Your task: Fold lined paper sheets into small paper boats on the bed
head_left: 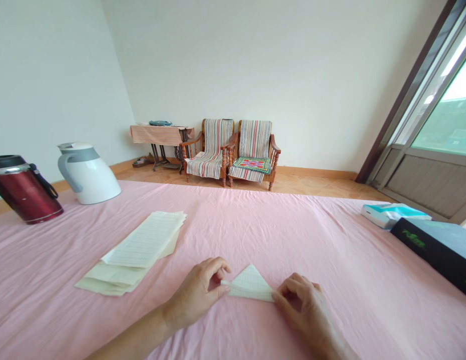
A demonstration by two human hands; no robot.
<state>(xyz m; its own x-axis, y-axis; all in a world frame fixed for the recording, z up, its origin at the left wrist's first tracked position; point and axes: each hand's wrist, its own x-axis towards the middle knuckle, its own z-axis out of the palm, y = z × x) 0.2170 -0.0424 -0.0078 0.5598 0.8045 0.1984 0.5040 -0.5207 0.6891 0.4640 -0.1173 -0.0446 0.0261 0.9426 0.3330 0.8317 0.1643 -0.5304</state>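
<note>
While held, paper (251, 286) (crosswise) points away.

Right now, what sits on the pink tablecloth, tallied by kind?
Folded paper triangle, pinched between the left hand and the right hand: 1
Stack of lined paper sheets: 1
Jugs, a red vacuum jug and a white jug: 2
Boxes, a teal-and-white box and a black box: 2
Total: 6
</note>
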